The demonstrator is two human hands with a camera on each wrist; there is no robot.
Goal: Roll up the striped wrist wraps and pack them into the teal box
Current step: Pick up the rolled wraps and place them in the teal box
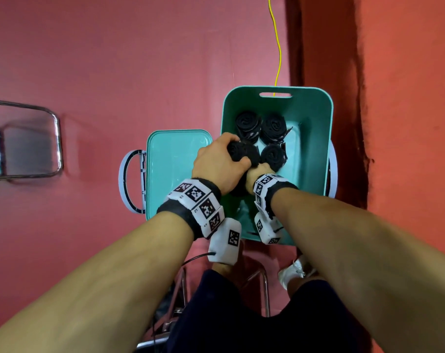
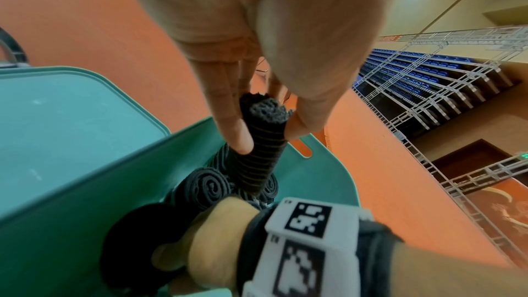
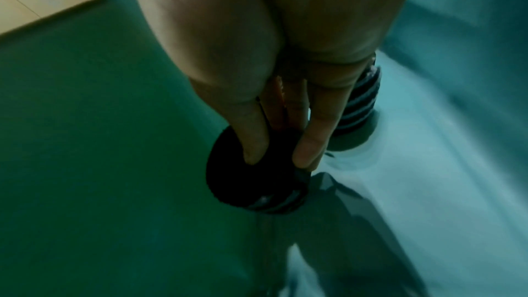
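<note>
Red flooring (image 1: 114, 72) surrounds the work area and carries the teal box (image 1: 315, 118), which stands open with its lid (image 1: 170, 169) lying flat just beside its left wall. Left hand (image 1: 216, 164): thumb and fingers (image 2: 228, 119) are curled around a rolled striped wrist wrap (image 2: 261, 155), pinching it near its upper end; the roll is held upright, with its lower end pointing down among the rolls already packed. Right hand (image 1: 254, 178): mostly hidden behind the left hand in the head view; the right wrist view shows its fingers (image 3: 311, 139) curled over a second dark roll (image 3: 251, 184), gripping it from above, close to the box floor and against the near-left wall. Beyond both sets of fingertips, three finished rolls (image 1: 248, 126) stand on end on the box floor, packed close together. At the far left of the head view, a chrome chair frame (image 1: 51, 138) stands well apart from the box.
</note>
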